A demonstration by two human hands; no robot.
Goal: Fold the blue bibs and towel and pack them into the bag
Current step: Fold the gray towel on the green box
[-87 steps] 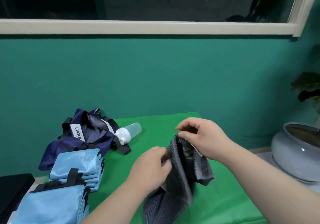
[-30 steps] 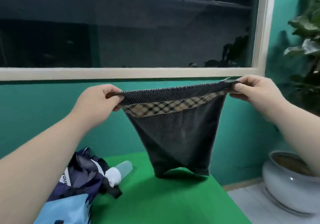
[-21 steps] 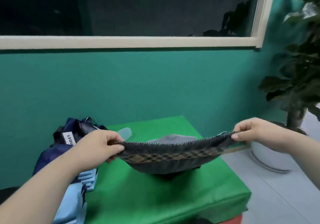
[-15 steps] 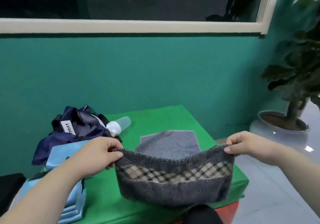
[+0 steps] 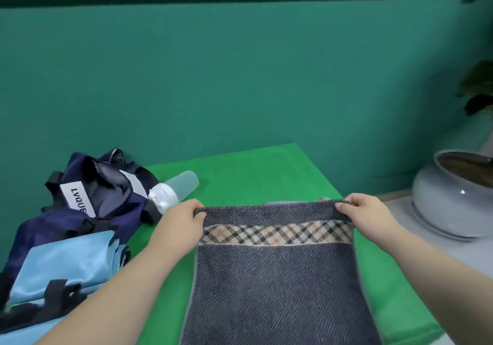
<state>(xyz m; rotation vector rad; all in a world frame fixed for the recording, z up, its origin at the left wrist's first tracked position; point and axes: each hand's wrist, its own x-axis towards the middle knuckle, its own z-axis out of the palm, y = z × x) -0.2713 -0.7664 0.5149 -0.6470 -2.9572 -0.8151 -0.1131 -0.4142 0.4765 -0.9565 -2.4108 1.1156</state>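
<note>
A dark grey-blue towel (image 5: 274,286) with a plaid band lies flat on the green table (image 5: 240,174), folded over on itself. My left hand (image 5: 181,224) pinches its far left corner. My right hand (image 5: 365,216) pinches its far right corner. A stack of folded light blue bibs (image 5: 61,270) with black straps sits at the left. Behind them lies the crumpled navy bag (image 5: 98,200) with a white label.
A clear bottle with a white cap (image 5: 176,188) lies on its side next to the bag. A grey ceramic plant pot (image 5: 453,198) stands on the floor at the right. The teal wall runs close behind the table.
The towel was held up stretched between both hands, then lowered. It now lies folded flat on the table, with both hands still on its far corners.
</note>
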